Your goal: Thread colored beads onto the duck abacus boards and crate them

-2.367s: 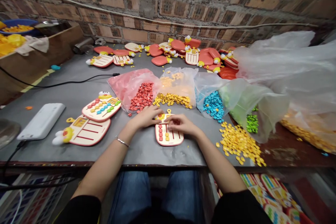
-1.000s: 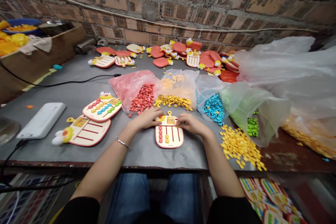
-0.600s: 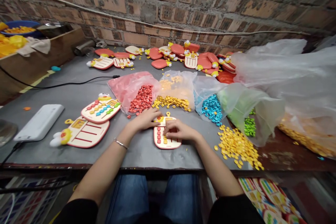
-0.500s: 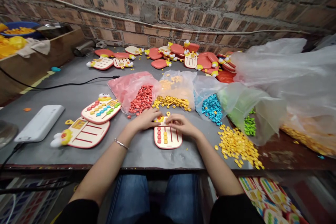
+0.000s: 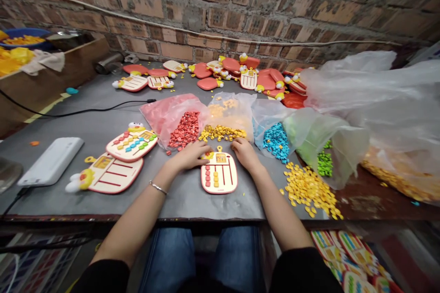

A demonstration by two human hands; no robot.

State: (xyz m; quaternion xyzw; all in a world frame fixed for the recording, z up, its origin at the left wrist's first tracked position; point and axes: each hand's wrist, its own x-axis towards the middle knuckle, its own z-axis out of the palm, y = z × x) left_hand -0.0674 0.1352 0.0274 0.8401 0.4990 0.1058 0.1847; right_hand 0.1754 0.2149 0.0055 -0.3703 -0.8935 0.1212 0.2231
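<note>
Flat before me lies a cream toy board (image 5: 227,183) with a red rim, a yellow loop and upright slots. Red beads (image 5: 207,176) fill the first slot; yellow beads (image 5: 216,178) sit in the second. My left hand (image 5: 192,153) grips the board's upper left corner, over its duck head, which it partly covers. At the front right edge of the yellow bead heap (image 5: 223,132) is my right hand (image 5: 243,153), its fingers curled together; whatever lies between the fingertips is hidden.
Bags of red beads (image 5: 185,129), blue beads (image 5: 276,142) and green beads (image 5: 324,162) stand around. Loose yellow pieces (image 5: 309,187) lie at right. A filled board (image 5: 132,144) overlaps another board (image 5: 113,176) beside a white power bank (image 5: 51,160). More boards (image 5: 268,78) are piled behind.
My right hand has moved off the board, up and to the right, to the yellow bead heap. My left hand stays on the board.
</note>
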